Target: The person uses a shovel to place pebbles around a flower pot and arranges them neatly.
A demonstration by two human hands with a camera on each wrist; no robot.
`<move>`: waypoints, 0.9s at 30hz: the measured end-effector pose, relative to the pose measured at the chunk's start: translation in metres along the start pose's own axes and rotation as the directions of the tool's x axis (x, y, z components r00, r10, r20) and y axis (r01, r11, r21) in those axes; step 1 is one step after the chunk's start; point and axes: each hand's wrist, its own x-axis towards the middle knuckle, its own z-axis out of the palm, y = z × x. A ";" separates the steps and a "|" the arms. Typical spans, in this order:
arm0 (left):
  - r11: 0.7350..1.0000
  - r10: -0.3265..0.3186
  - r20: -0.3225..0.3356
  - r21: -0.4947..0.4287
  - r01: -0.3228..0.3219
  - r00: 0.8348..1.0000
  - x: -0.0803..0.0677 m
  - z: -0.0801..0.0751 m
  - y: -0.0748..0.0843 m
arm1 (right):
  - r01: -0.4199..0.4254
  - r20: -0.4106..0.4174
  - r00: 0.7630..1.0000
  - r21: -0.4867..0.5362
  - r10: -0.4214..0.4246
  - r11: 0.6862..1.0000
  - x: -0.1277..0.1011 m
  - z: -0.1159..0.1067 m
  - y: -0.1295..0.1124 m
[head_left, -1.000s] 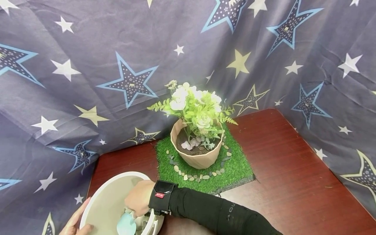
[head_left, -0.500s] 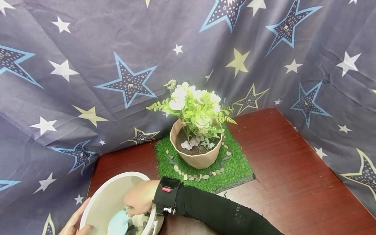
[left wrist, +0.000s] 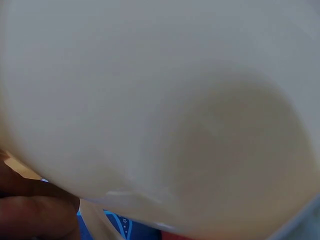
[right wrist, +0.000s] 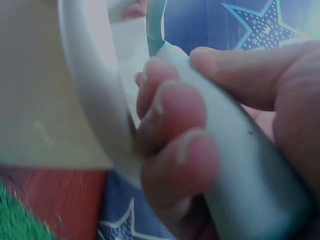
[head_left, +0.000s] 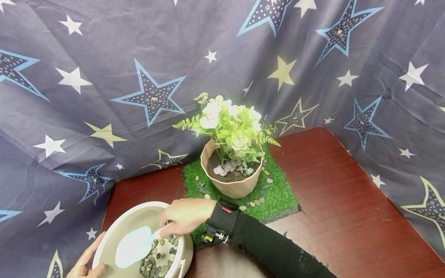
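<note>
A white bucket point(head_left: 119, 231) tilts at the lower left of the head view, with several grey and tan pebbles point(head_left: 153, 266) lying inside. My left hand point(head_left: 87, 260) grips its left rim, thumb over the edge; in the left wrist view those fingers point(left wrist: 37, 215) touch the bucket's pale wall point(left wrist: 125, 100). My right hand point(head_left: 189, 214) is at the opposite rim, holding a pale blue garden trowel point(head_left: 133, 247) whose blade is inside the bucket above the pebbles. Fingers and thumb wrap its thick handle point(right wrist: 245, 165) in the right wrist view. Glare hides whether the blade carries anything.
Behind the right hand, a pink pot point(head_left: 236, 187) of white flowers and ferns point(head_left: 231, 123) stands on a square of artificial grass point(head_left: 278, 197), with pebbles curving around it. The reddish-brown table point(head_left: 333, 189) meets a star-patterned cloth point(head_left: 222, 34) at the back and sides.
My right hand has moved right and up toward the near rim. The trowel blade has turned and shows fully, and more pebbles are visible. The left hand keeps its grip.
</note>
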 end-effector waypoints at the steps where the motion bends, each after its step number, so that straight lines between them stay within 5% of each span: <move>1: 1.000 -0.024 -0.008 0.002 0.024 1.000 0.000 0.000 0.001 | -0.013 -0.019 1.000 -0.045 0.012 0.999 -0.002 -0.002 -0.001; 4: 0.993 -0.108 -0.044 0.044 0.110 0.993 -0.002 0.000 0.006 | -0.086 -0.100 0.993 -0.275 0.060 0.958 0.000 -0.005 -0.010; 9: 0.981 -0.180 -0.051 0.063 0.184 0.982 -0.003 0.000 0.010 | -0.174 -0.184 0.980 -0.608 0.075 0.774 0.026 0.010 -0.032; 13: 0.980 -0.186 -0.055 0.062 0.189 0.981 -0.003 0.003 0.008 | -0.177 -0.190 0.981 -0.755 0.048 0.632 0.052 0.041 -0.034; 15: 0.977 -0.197 -0.069 0.073 0.202 0.978 -0.003 0.004 0.007 | -0.190 -0.185 0.980 -0.785 0.070 0.590 0.062 0.055 -0.032; 20: 0.973 -0.206 -0.086 0.088 0.213 0.975 -0.004 0.003 0.008 | -0.196 -0.126 0.980 -0.762 0.155 0.617 0.073 0.074 -0.026; 27: 0.987 -0.148 -0.020 0.055 0.149 0.989 -0.004 -0.002 0.008 | -0.243 -0.042 0.958 -0.646 0.285 0.723 0.074 0.082 -0.037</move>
